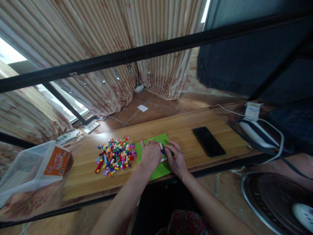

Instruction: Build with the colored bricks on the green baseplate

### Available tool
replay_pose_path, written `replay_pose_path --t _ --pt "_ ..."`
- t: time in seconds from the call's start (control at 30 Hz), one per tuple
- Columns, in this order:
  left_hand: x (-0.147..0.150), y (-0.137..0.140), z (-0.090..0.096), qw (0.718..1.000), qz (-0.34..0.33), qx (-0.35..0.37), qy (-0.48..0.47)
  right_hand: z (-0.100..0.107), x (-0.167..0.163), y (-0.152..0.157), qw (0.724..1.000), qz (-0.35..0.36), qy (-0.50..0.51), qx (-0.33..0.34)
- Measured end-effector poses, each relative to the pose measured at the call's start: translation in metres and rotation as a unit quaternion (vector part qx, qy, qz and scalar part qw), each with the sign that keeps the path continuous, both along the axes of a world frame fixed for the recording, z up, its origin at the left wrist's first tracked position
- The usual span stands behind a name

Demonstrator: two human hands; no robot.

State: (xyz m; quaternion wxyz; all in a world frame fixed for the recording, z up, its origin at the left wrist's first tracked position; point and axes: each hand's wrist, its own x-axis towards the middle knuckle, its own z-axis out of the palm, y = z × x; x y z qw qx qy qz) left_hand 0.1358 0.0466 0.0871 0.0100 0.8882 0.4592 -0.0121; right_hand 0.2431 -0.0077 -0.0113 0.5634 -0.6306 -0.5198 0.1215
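A green studded baseplate lies on the wooden board in front of me. Small white and blue toy bricks sit on it between my hands. My left hand reaches over the plate, palm down, its fingers bent beside these bricks; what its fingertips hold is hidden. At the plate's right edge, my right hand has its fingers curled and its thumb close to the index finger, touching or almost touching the bricks. Anything in that pinch is too small to name. A loose pile of colourful toy bricks spreads left of the plate.
The wooden board carries a black phone on the right. A clear plastic box with an orange label stands at its left end. Cables and a white power strip lie at the right end. A dark metal bar crosses beyond the board.
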Motion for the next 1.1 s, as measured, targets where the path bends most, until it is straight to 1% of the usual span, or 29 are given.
replay_pose_path --t 0.17,0.3,0.4,0.5,0.6,0.73,0.8,0.93,1.03,1.1 --pt "-0.004 -0.001 -0.001 1.000 0.020 -0.010 -0.019 0.001 -0.001 0.000 1.000 0.011 0.013 -0.018" --pt "-0.009 0.001 -0.007 0.996 0.048 -0.030 -0.073 0.005 0.002 0.003 0.999 0.026 0.006 -0.040" --pt "-0.012 0.007 -0.016 0.985 0.082 -0.057 -0.138 0.012 0.003 0.007 0.994 0.046 -0.012 -0.093" --pt "-0.015 0.013 -0.022 0.972 0.106 -0.085 -0.190 0.020 0.004 0.014 0.985 0.041 -0.038 -0.163" --pt "-0.017 0.015 -0.023 0.968 0.100 -0.097 -0.208 0.024 0.004 0.022 0.973 0.021 -0.042 -0.227" --pt "-0.020 0.010 -0.025 0.976 0.073 -0.082 -0.188 0.023 0.006 0.035 0.957 -0.003 0.000 -0.290" --pt "-0.021 0.006 -0.029 0.982 0.053 -0.059 -0.171 0.021 0.007 0.039 0.957 -0.017 0.005 -0.290" --pt "-0.021 0.000 -0.037 0.991 -0.005 -0.009 -0.134 0.017 0.008 0.042 0.966 -0.019 0.006 -0.256" --pt "-0.021 -0.006 -0.038 0.993 -0.007 -0.004 -0.119 0.016 0.010 0.039 0.969 0.003 0.022 -0.246" --pt "-0.025 -0.014 -0.038 0.990 -0.002 -0.004 -0.139 0.016 0.011 0.036 0.972 0.027 0.046 -0.228"
